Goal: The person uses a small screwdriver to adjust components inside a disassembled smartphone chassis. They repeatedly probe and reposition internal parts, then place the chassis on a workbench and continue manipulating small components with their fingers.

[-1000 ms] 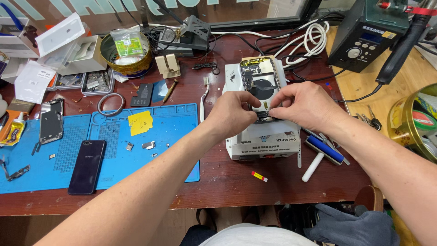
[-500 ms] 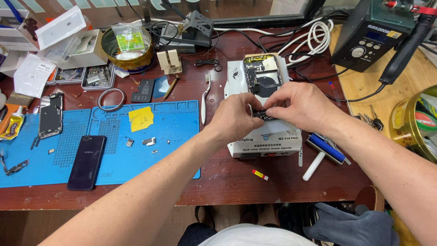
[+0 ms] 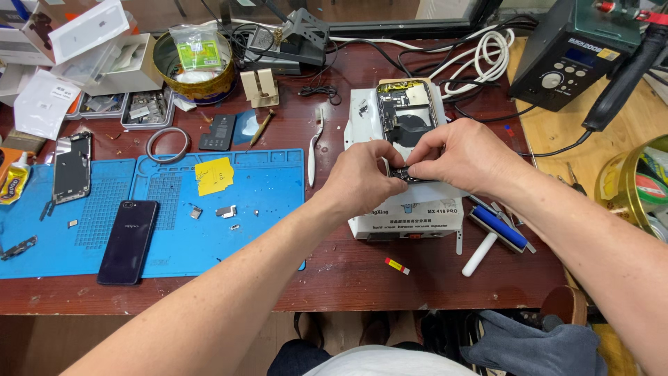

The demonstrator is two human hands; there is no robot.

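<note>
Pinched between our fingertips is a small dark part at the lower end of the opened phone (image 3: 407, 118), which lies back-open on the white box-shaped machine (image 3: 407, 209) right of the frame's centre. Going from the left: a dark phone (image 3: 127, 240) lies face up on the blue work mat (image 3: 271, 188), with a yellow note (image 3: 213, 175) and a few small metal brackets beside it, all well apart from our hands. Our left hand (image 3: 362, 177) comes in from the lower left, thumb and forefinger narrowed onto the part; our right hand (image 3: 463, 154) meets it from the right, fingers closed on the same spot, so both grips are tight and small. Exactly what the piece is we cannot tell, since our fingers cover it. We judge it light, thin and fragile, likely to bend or tear if pulled hard, so it is best held by its edges. The phone frame is stiff and should sit steady. Farther right lie a blue-handled tool (image 3: 499, 228) and a white stick (image 3: 480, 253), with a soldering station (image 3: 570, 56) in the upper right.
</note>
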